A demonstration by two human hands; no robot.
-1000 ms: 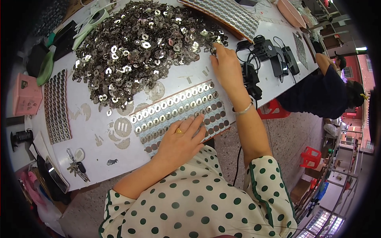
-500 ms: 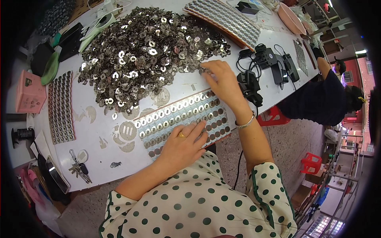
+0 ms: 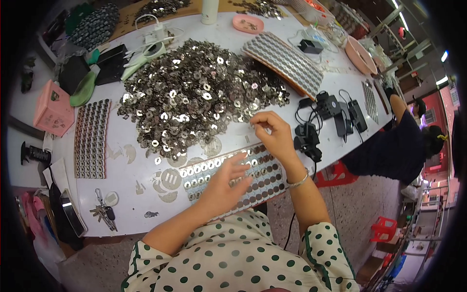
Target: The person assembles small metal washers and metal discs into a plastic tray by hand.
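Note:
My left hand (image 3: pixel 227 184), smeared by motion, hovers with fingers stretched apart over a flat tray (image 3: pixel 262 184). Rows of small round slots fill this tray; many hold shiny metal pieces with a hole in the middle, while those toward the right look dark. My right hand (image 3: pixel 273 134) is raised past the tray's far edge, thumb and forefinger pinched on what looks like a small metal piece (image 3: pixel 253 126), mostly hidden by the fingertips. Just beyond lies a large heap of loose ring-shaped metal pieces (image 3: pixel 189 92).
Another filled tray (image 3: pixel 91 141) lies at the left, and a stack of trays (image 3: pixel 287 61) at the far right. Black adapters with cables (image 3: pixel 331 107) sit right of my right hand. Keys (image 3: pixel 104 211) and a phone (image 3: pixel 73 214) lie near left. A co-worker (image 3: pixel 394 146) is at the right.
My left hand has lifted off the tray and its fingers have spread. My right hand has drawn back from the heap's edge toward the tray. The view has shifted, showing more of the table's far side.

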